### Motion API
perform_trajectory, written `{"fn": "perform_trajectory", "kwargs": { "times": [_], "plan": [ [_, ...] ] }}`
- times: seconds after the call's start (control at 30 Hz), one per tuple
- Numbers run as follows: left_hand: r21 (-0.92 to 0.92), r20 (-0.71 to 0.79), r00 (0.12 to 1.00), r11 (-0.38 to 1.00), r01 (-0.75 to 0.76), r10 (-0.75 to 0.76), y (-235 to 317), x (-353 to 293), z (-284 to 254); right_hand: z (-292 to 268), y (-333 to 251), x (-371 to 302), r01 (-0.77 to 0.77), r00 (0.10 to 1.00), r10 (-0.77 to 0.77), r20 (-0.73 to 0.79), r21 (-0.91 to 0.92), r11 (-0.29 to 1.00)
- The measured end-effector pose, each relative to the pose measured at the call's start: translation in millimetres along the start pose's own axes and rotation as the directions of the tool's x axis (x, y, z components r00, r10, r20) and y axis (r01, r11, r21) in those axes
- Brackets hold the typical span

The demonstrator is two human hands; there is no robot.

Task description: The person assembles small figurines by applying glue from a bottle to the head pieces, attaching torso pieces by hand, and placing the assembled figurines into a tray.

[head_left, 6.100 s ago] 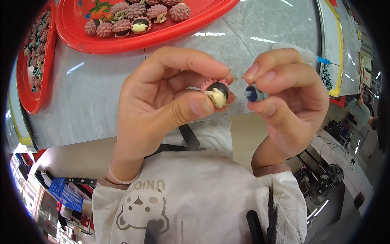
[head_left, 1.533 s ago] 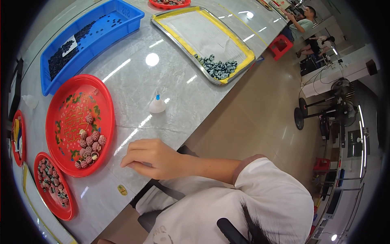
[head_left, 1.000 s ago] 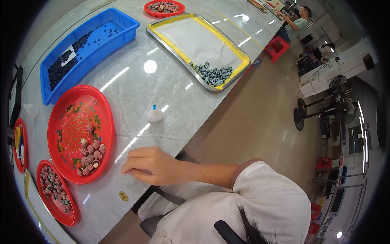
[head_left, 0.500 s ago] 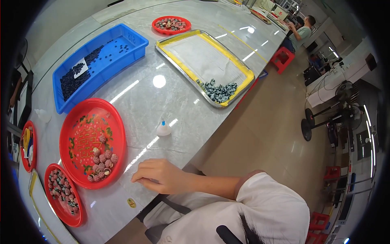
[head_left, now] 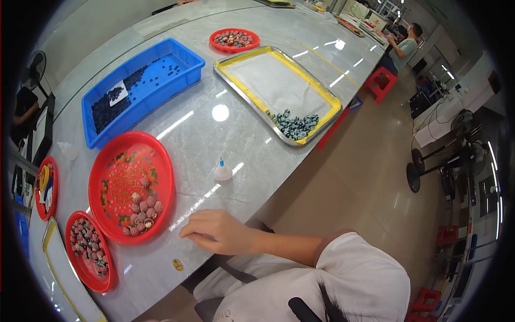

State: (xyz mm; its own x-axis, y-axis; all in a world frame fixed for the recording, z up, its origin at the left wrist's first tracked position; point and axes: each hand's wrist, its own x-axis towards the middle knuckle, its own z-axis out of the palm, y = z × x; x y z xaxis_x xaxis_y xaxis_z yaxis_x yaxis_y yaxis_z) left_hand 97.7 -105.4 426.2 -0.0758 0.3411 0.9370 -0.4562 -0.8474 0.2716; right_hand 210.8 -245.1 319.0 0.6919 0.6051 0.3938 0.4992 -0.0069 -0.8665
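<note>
RIGHT HAND (head_left: pixel 217 232): fingers curled over desk (head_left: pixel 257 161) edge; we could not tell whether it grasped anything | LEFT HAND: outside our view | BOTTLE (head_left: pixel 223 173): stood beyond right hand, apart; axis upright, blue nozzle (head_left: pixel 221 162) up | PINK PIECES (head_left: pixel 143 206): lay left, in red tray (head_left: pixel 127 149), axes mixed

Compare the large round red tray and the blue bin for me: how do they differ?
The red tray is round, while the blue bin is long and rectangular. The blue bin looks deeper than the red tray. The red tray holds some bumpy pink pieces, the blue bin many small dark pieces. Both stand on the grey table.
</note>
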Motion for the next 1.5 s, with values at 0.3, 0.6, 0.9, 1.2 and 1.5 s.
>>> {"fn": "perform_trajectory", "kwargs": {
  "times": [0.3,0.6,0.9,1.2,1.5],
  "plan": [
    [0.259,0.911,0.256,0.933,0.250,-0.322,-61,-28,19,-6,10,-1,0.033,0.999,-0.033,-0.001,-0.129,0.991],
    [0.413,0.909,-0.002,0.903,0.114,-0.416,-97,-47,29,2,10,-1,0.080,0.997,-0.081,-0.005,-0.120,0.990],
    [0.432,0.900,0.018,0.898,0.088,-0.435,-114,-45,36,0,5,5,0.096,0.994,-0.087,0.060,-0.160,0.982],
    [0.345,0.936,0.074,0.939,-0.003,-0.344,-119,-65,50,2,1,-1,0.092,0.996,-0.087,0.035,-0.190,0.978],
    [0.332,0.930,0.156,0.943,0.031,-0.333,-109,-55,51,3,1,3,0.152,0.987,-0.132,0.092,-0.270,0.951]
  ]
}}
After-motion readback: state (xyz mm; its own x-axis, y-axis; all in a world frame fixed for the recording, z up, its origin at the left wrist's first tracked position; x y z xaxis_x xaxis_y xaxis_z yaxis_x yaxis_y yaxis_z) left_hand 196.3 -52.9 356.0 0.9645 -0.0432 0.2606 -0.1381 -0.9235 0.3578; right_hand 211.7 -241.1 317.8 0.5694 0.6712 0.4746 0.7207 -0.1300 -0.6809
